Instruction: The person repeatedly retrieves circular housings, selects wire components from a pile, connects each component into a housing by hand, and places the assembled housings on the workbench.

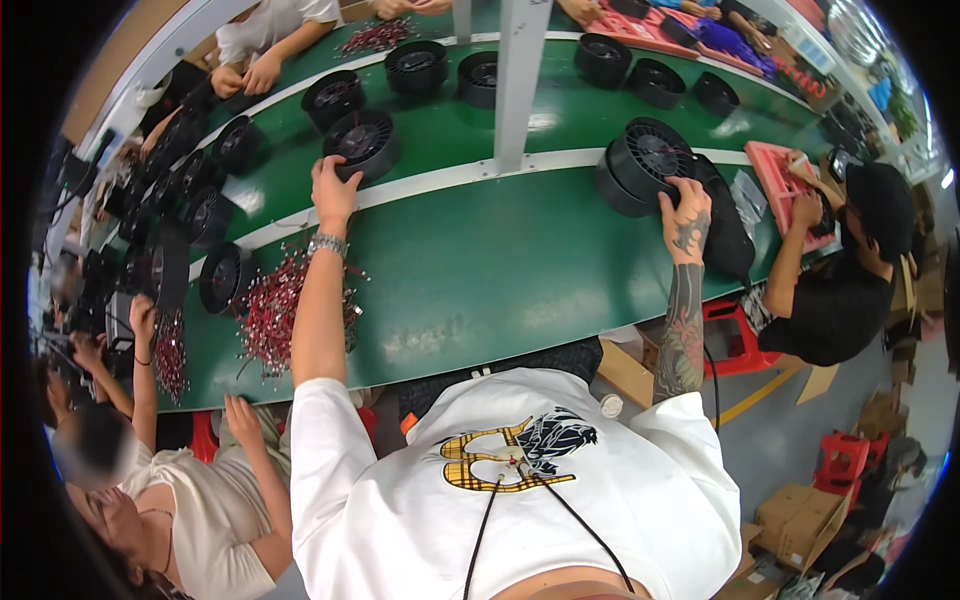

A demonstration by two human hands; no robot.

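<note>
My left hand (pixel 335 192) reaches across the white rail and grips the near rim of a round black fan (pixel 362 140) on the far green strip. On the right, my right hand (pixel 687 210) holds the near edge of another round black fan (pixel 655 150). That fan sits tilted on top of a second black round housing (pixel 622 188). Both fans have slotted, spoked faces. Beneath my left forearm lies a heap of red and black wires with small pale ends (pixel 275 315). A black fan (pixel 226 278) stands beside the heap.
A metal post (pixel 520 90) rises from the white rail (pixel 450 178) between my hands. Several black fans line the far strip. A black bag (pixel 725 220) lies right of my right hand, near a pink tray (pixel 785 190). Co-workers sit at left, right and across the green table (pixel 480 280).
</note>
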